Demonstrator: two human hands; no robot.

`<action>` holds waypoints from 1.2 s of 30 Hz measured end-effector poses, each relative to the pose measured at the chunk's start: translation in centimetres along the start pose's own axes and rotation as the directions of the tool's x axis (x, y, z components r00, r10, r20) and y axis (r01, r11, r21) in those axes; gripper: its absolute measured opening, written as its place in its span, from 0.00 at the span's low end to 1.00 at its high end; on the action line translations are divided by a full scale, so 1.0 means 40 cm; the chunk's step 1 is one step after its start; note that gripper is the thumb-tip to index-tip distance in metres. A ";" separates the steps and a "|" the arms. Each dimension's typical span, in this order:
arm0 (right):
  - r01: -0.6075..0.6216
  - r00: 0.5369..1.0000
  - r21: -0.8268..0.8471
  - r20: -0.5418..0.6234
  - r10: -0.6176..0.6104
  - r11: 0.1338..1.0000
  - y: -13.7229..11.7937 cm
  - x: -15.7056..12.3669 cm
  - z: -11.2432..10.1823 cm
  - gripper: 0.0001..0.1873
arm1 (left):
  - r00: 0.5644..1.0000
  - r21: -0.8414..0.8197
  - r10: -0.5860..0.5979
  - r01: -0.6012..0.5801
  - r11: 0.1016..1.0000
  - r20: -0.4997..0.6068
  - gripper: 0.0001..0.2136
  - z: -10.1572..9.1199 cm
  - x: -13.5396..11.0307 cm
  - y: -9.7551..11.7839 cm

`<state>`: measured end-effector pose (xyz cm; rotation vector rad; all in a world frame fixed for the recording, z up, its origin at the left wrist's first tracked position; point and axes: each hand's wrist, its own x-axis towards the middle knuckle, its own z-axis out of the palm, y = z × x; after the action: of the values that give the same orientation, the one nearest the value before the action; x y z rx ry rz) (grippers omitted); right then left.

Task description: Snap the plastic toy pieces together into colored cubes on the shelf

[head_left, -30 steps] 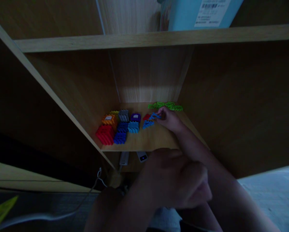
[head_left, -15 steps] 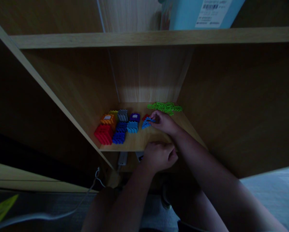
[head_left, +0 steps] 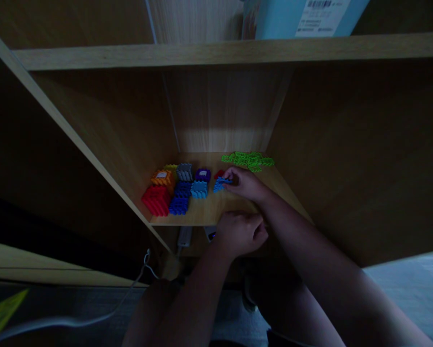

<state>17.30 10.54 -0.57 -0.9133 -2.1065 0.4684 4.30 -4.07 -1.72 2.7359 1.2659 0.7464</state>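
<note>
Inside a low wooden shelf compartment (head_left: 216,212), my right hand (head_left: 246,184) reaches in with its fingers pinched on a small stack of light blue toothed pieces (head_left: 221,183). A red piece (head_left: 218,174) lies just behind that stack. My left hand (head_left: 240,232) is curled closed at the shelf's front edge; whether it holds anything is hidden. To the left stand stacks of plastic pieces: red (head_left: 155,199), dark blue (head_left: 179,199), light blue (head_left: 199,189), orange (head_left: 162,177), grey (head_left: 184,171) and purple (head_left: 202,174). Loose green pieces (head_left: 248,160) lie at the back right.
A shelf board (head_left: 216,50) spans above with a light blue box (head_left: 303,17) on it. Wooden side walls close in the compartment left and right. Below the shelf edge sit a power strip (head_left: 185,236) and a white cable (head_left: 129,299). The scene is dim.
My left hand moved forward from close to the camera to the shelf's front edge. My right hand shifted slightly left and down onto the light blue pieces.
</note>
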 end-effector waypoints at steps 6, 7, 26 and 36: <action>0.006 1.000 0.000 0.010 -0.006 1.000 0.001 0.001 0.001 0.11 | 1.000 0.010 0.001 -0.001 1.000 0.011 0.08 -0.002 0.000 -0.001; 0.013 1.000 -0.007 0.011 -0.013 1.000 0.001 0.001 0.002 0.11 | 1.000 0.010 0.001 -0.001 1.000 0.009 0.08 -0.001 0.000 -0.001; 0.027 0.999 0.010 0.026 -0.027 1.000 0.000 0.002 0.003 0.10 | 1.000 0.002 0.011 -0.011 1.000 -0.006 0.08 0.001 0.002 -0.001; 0.026 0.999 -0.003 0.034 -0.026 1.000 -0.002 0.005 0.002 0.10 | 1.000 0.004 0.002 -0.002 1.000 0.006 0.08 -0.002 0.003 0.000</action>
<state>17.12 10.62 -0.46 -0.8844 -2.1479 0.4692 4.33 -4.00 -1.62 2.7412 1.2649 0.7361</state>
